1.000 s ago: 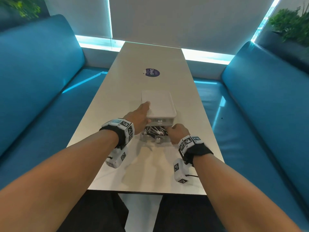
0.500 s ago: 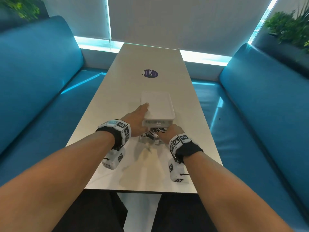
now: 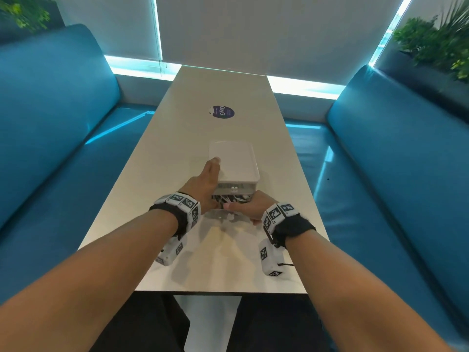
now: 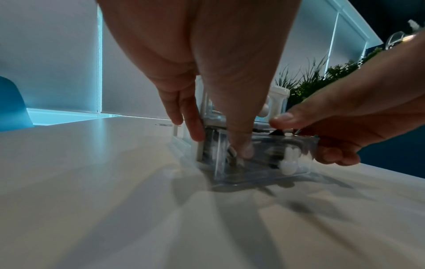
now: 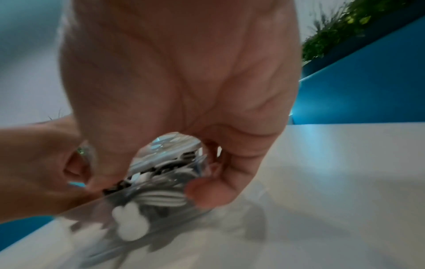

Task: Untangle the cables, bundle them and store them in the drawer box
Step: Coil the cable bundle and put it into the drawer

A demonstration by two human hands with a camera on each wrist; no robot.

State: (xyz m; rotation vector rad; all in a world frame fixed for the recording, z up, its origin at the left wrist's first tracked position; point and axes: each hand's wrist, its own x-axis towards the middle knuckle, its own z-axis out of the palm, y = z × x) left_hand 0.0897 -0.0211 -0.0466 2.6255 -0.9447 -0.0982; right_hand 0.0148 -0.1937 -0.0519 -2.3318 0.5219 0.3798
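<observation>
Two hands work at the drawer box (image 3: 233, 163), which stands along the table's (image 3: 177, 138) centre line, nearer the near edge than the far one. Left hand (image 3: 203, 184) lies along the box's left side, fingers straight and pressed against the wall, one fingertip reaching the white lid's left edge. Clear lower drawer (image 4: 264, 156) stands partly pulled out toward the near edge. Right hand (image 3: 250, 208) grips the drawer's front right corner, thumb over the top rim and fingers curled against the side wall. Black and white cables (image 5: 161, 196) lie bundled inside the drawer, beneath that hand. A white knob (image 5: 130, 223) sits on the drawer front. A round dark sticker (image 3: 222, 112) lies on the table beyond the box.
</observation>
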